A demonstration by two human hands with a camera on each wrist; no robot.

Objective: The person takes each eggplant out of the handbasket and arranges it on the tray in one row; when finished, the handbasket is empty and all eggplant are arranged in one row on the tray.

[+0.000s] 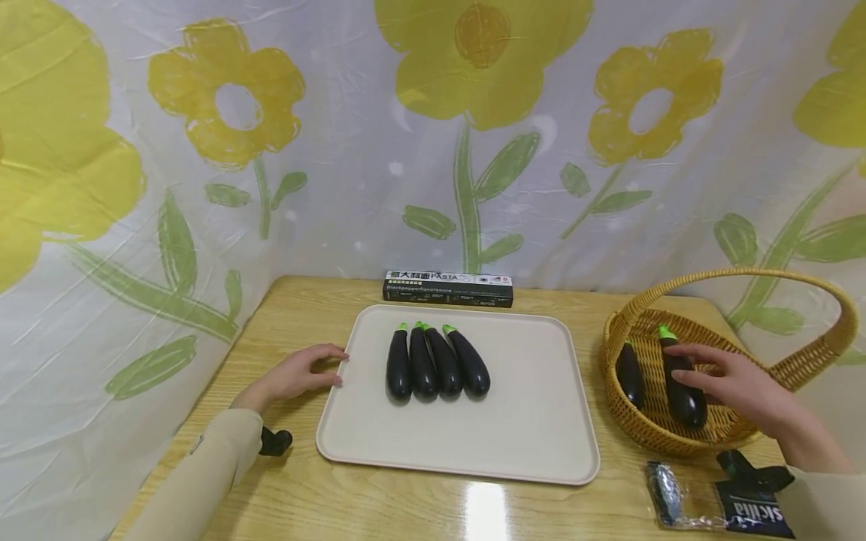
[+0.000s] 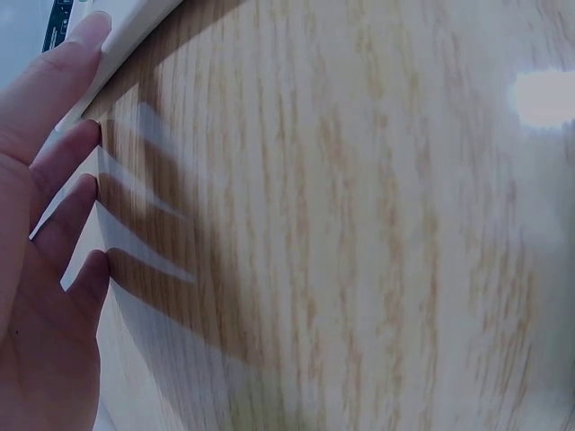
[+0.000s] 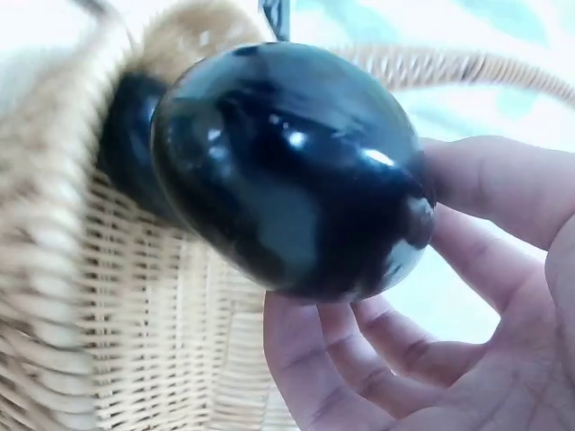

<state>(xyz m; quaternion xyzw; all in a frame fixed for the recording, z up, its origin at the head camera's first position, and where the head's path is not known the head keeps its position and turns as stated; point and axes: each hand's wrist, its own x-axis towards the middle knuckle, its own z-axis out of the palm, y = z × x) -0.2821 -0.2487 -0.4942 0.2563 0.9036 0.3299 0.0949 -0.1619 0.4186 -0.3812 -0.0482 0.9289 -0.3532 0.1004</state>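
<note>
In the head view my right hand grips a dark eggplant with a green stem over the wicker basket. The right wrist view shows its rounded end close up, thumb on one side and fingers curled under it. A second eggplant lies in the basket to its left. Several eggplants lie side by side on the pale tray, stems toward the back. At the tray's left edge is my left hand, fingers relaxed, fingertips right at the rim and holding nothing.
A dark pasta box stands behind the tray, near the flowered curtain. The basket's tall arched handle rises over its right part. In front of the basket lies a clear and black plastic package on the wooden table.
</note>
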